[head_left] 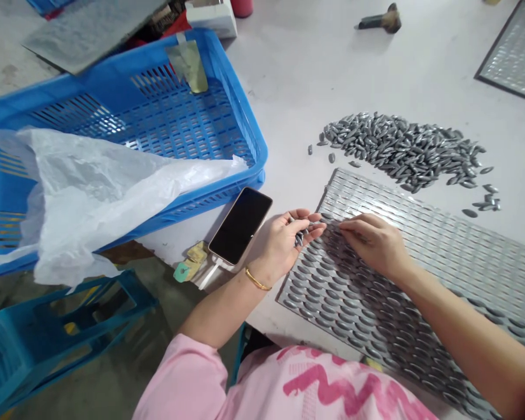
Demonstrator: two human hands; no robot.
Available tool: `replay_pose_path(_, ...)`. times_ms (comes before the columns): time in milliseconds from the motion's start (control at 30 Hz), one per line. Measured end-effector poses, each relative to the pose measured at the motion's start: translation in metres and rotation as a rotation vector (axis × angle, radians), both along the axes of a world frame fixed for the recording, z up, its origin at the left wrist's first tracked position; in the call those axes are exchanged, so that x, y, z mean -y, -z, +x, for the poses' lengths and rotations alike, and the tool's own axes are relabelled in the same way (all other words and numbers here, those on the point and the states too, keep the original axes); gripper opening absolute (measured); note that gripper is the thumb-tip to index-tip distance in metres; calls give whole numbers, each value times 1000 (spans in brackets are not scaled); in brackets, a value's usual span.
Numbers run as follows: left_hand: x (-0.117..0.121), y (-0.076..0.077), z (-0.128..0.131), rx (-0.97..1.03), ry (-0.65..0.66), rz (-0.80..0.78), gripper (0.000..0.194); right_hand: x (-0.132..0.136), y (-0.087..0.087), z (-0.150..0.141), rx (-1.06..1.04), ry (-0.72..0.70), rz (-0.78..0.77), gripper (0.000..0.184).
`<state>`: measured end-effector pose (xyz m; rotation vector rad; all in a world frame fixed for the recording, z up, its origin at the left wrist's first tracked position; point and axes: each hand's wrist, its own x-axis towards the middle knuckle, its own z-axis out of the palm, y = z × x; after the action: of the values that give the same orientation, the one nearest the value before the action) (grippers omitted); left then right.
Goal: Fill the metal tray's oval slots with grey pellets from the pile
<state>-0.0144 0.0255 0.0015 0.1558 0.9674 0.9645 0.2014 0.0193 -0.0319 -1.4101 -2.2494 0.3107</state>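
Observation:
My left hand [291, 233] is curled around several small grey oval pieces [301, 236], at the left edge of a slotted grey tray [420, 217]. Over the tray, my right hand [376, 239] has its thumb and fingers pinched together; whatever is between the fingertips is too hidden to make out. Rows of grey oval pieces sit in the slots on the near side of the tray, while the far slots show bare and shiny. Part of the filled rows lies under my right forearm and its shadow.
Beyond the tray lies a heap of loose grey oval pieces [402, 149], with a few strays around it. A phone [240, 226] with a white cable is left of my left hand, beside a blue crate [256, 134] holding a plastic bag [100, 192]. A brush [380, 21] lies farther back.

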Motion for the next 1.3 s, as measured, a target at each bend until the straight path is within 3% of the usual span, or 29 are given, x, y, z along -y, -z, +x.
replay_pose_path(267,-1,4,-2,12,15,0,7,-4,-3,8,134,-149,-23,24)
replay_pose_path(567,1,4,0,74,36,2,24,-6,-7,4,308,-197,30,25)
replay_pose_path(700,2,5,0,57,65,3,23,-7,-6,4,318,-160,38,25)
replay_pose_path(833,1,5,-2,56,63,-7,22,-10,-7,5,359,-228,27,26)
replay_pose_path(933,1,3,-3,74,72,-12,24,-13,-11,6,297,-249,-9,24)
replay_pose_path(1100,1,4,-3,108,88,-8,24,-14,-28,-13,-63,-105,-56,20)
replay_pose_path(1300,-1,12,-3,37,102,-17,18,-17,-37,-49,-19,-143,-132,20)
